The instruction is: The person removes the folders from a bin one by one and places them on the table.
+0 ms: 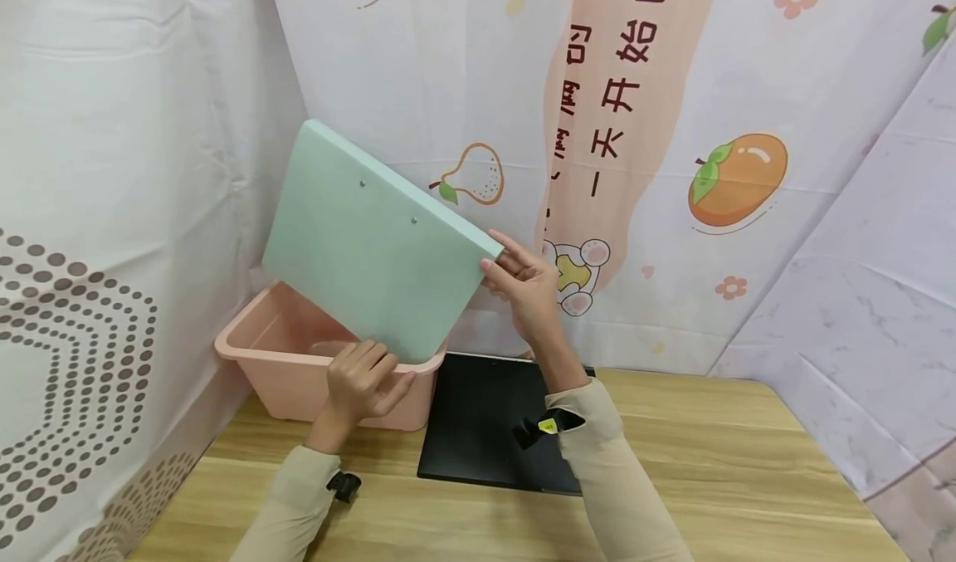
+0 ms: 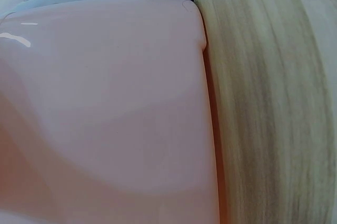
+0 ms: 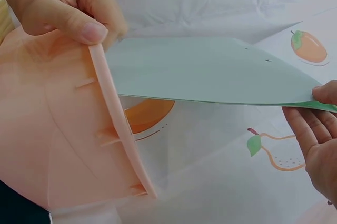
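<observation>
A mint-green file folder [image 1: 373, 242] with two small rivets near its spine slants above a pink plastic bin [image 1: 287, 375], its lower part inside the opening. My right hand [image 1: 532, 288] pinches the folder's right end by the spine, thumb on the near face. With its fingers over the front rim and its thumb along the outside, my left hand [image 1: 363, 379] grips the bin. In the right wrist view the folder [image 3: 205, 71] is seen nearly edge-on, with its covers close together. Only the bin's outer wall [image 2: 121, 98] fills most of the left wrist view.
A flat black rectangular panel [image 1: 478, 429] lies on the wooden table [image 1: 709, 462], right of the bin and partly beneath my right forearm. White cloth [image 1: 485, 64] printed with fruit and writing hangs behind, and more cloth hangs on both sides.
</observation>
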A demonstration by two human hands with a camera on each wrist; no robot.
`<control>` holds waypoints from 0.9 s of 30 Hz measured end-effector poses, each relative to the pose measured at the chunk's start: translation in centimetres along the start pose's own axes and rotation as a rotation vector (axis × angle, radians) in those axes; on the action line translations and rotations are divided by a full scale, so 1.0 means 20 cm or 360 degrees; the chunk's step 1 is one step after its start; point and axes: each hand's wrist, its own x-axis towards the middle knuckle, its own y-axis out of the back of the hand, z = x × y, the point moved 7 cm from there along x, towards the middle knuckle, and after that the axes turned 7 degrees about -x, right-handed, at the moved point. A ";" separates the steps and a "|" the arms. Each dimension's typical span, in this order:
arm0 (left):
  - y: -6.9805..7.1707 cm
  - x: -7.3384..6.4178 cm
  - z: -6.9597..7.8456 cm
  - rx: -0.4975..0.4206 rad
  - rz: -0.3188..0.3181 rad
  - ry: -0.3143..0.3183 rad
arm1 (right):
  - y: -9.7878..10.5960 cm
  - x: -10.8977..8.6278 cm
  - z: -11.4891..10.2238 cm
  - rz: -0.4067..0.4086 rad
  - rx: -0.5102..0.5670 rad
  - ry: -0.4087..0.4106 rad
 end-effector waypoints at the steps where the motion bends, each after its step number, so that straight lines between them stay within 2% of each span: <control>1: 0.00 0.00 0.00 0.0001 0.0000 0.0000 | 0.00 0.00 -0.01 0.0005 -0.0004 0.0006; 14: 0.01 0.02 0.01 0.0006 0.0013 -0.0003 | 0.04 0.01 -0.08 0.0064 0.0029 0.0135; 27: 0.01 0.02 0.00 -0.0007 0.0014 -0.0010 | 0.08 0.02 -0.12 0.0171 0.0084 0.0180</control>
